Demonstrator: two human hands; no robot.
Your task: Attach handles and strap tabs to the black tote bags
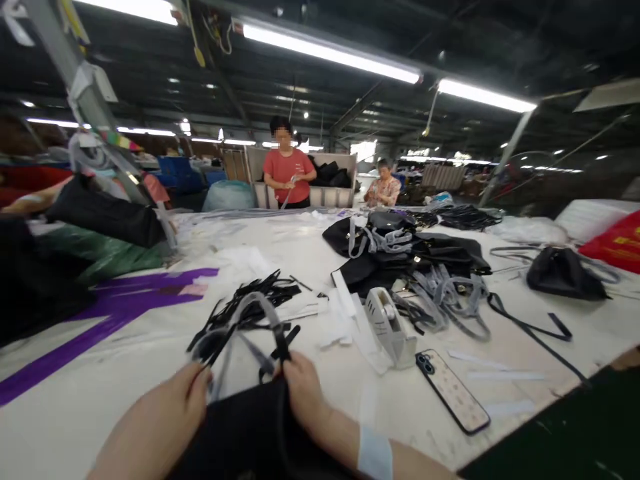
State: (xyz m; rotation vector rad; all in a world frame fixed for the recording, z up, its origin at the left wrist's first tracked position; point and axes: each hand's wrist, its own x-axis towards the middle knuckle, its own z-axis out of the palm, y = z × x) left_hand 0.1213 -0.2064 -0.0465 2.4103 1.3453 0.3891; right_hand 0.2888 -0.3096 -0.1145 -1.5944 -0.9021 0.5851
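Observation:
A black bag [240, 430] is held low in front of me, at the table's near side. My left hand [167, 407] pinches a black strap at the bag's upper left. On the other side, my right hand [303, 387] is closed round the base of the bag's handle [257, 300], whose arch is wrapped in clear plastic. Loops of the same wrapped strap hang between both hands. Just beyond them lies a pile of thin black strips [250, 293]. The bag's lower part runs out of view.
A white tape dispenser [390, 327] and a phone [453, 393] lie to the right. Behind them are heaped black bags [380, 260] with plastic-wrapped straps. Purple strips [120, 313] cover the left side. A metal post [95, 100] leans at left. Two people stand or sit across the table [240, 233].

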